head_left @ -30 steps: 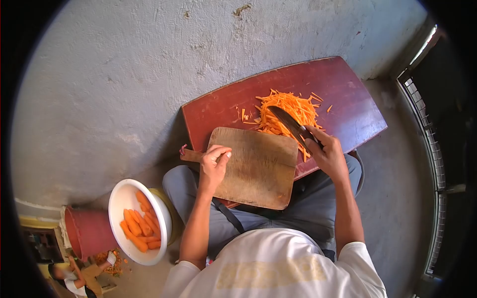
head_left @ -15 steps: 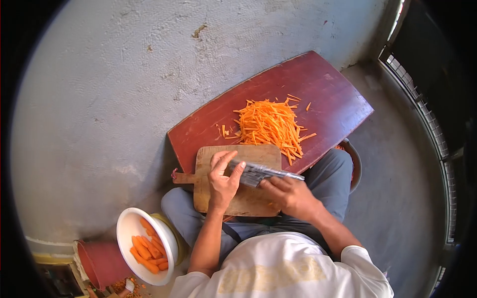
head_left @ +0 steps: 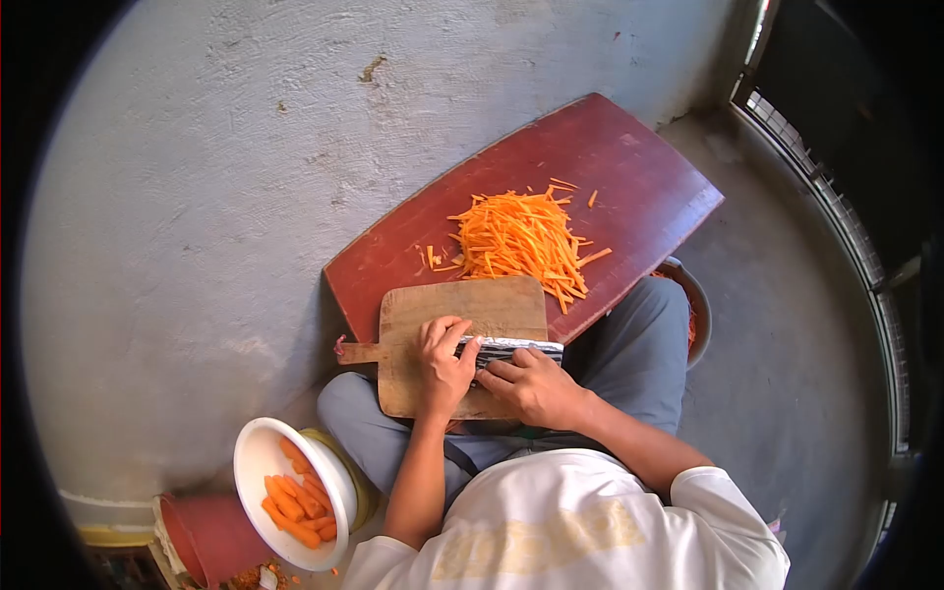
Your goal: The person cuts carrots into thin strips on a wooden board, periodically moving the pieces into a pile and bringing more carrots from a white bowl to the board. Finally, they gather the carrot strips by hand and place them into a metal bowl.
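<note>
A flat, oblong dark-and-silver slab [head_left: 531, 350] lies over the wooden cutting board [head_left: 403, 383], its bright edge on the far side; its kind does not show clearly. My left hand [head_left: 447, 362] grips its left end, with the thumb pointing away from me. Curled fingers of my right hand [head_left: 534, 386] press on the near side of the slab, close beside the left thumb. Just past the board, a heap of shredded carrot [head_left: 521, 236] sits on a dark red tabletop [head_left: 393, 246].
At lower left, a white bowl [head_left: 250, 462] holds several peeled carrots [head_left: 300, 501]. Beside it stands a red bucket [head_left: 202, 531]. A grey basin [head_left: 700, 305] is half hidden behind my right knee. The rough wall [head_left: 197, 197] runs along the left and far side.
The slab has come down toward the board from a tilted position. Both hands have closed in, the right moving left toward the left hand. The view has shifted slightly.
</note>
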The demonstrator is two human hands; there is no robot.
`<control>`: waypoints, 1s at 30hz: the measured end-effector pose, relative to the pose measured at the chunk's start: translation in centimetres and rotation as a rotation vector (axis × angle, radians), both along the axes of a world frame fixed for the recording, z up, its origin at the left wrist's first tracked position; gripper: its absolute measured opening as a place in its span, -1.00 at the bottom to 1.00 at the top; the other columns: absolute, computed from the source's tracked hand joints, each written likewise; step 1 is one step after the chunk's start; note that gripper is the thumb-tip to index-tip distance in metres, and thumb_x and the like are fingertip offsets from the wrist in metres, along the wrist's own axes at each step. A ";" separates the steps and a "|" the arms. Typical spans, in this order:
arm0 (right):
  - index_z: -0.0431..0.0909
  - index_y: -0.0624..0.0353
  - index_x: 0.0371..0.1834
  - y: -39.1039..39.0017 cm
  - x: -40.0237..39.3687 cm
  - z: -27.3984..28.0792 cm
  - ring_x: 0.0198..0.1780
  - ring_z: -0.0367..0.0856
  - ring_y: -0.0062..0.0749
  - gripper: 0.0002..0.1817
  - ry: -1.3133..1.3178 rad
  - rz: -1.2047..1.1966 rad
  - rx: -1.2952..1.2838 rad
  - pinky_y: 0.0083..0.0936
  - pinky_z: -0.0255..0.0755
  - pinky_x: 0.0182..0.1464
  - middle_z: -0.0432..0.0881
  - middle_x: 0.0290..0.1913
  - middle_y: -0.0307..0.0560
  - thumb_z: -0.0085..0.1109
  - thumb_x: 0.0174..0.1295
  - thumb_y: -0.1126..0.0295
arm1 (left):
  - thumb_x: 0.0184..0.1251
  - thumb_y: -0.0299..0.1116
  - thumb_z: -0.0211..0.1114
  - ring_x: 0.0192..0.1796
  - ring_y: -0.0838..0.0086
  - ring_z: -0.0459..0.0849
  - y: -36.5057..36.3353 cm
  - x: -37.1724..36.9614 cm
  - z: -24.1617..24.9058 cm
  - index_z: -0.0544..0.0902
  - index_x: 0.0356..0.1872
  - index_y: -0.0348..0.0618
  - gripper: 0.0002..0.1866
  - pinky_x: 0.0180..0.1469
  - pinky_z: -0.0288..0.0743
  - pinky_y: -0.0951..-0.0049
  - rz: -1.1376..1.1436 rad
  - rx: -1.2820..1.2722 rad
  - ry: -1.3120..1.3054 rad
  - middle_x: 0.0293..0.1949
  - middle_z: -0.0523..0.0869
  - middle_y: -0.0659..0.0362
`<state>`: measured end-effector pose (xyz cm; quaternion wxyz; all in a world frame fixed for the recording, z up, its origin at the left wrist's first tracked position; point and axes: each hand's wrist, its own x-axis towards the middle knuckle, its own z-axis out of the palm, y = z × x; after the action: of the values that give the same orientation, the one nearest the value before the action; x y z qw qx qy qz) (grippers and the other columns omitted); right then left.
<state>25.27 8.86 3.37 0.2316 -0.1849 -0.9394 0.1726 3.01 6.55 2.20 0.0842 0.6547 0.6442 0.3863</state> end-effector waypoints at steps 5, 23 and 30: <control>0.74 0.17 0.43 -0.4 0.0 -0.1 -0.01 0.64 -0.11 -0.43 0.017 -0.040 0.016 -0.14 0.61 0.19 0.78 0.12 -0.15 0.38 0.31 0.35 | 0.42 -0.42 0.62 0.25 0.00 0.72 0.0 0.0 -0.5 0.89 0.09 -0.26 -0.71 0.39 0.57 -0.02 -0.007 0.027 0.003 0.14 0.82 0.02; 0.58 0.22 0.60 -1.4 4.2 3.0 0.08 0.72 -0.06 -0.32 0.258 -0.278 0.054 -0.14 0.67 0.18 0.73 0.21 0.05 0.50 0.39 0.50 | 0.42 -0.38 0.65 0.21 -0.02 0.75 -0.1 -0.1 -0.5 0.91 -0.02 -0.30 -0.76 0.35 0.61 0.00 -0.004 0.053 -0.010 0.09 0.86 -0.01; 0.32 0.39 0.76 -1.3 7.4 -2.2 -0.01 0.80 -0.44 -0.41 0.499 -0.416 -1.301 -0.40 0.78 -0.04 0.74 0.09 -0.08 0.16 0.86 0.27 | 0.42 -0.40 0.68 0.15 0.03 0.80 0.1 -0.7 0.6 0.91 -0.02 -0.35 -0.75 0.27 0.68 0.10 -0.015 0.013 -0.139 0.03 0.89 -0.02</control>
<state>32.63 7.60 1.18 0.3102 -0.4152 -0.5113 0.6856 2.32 6.64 2.79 0.1275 0.6318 0.6292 0.4343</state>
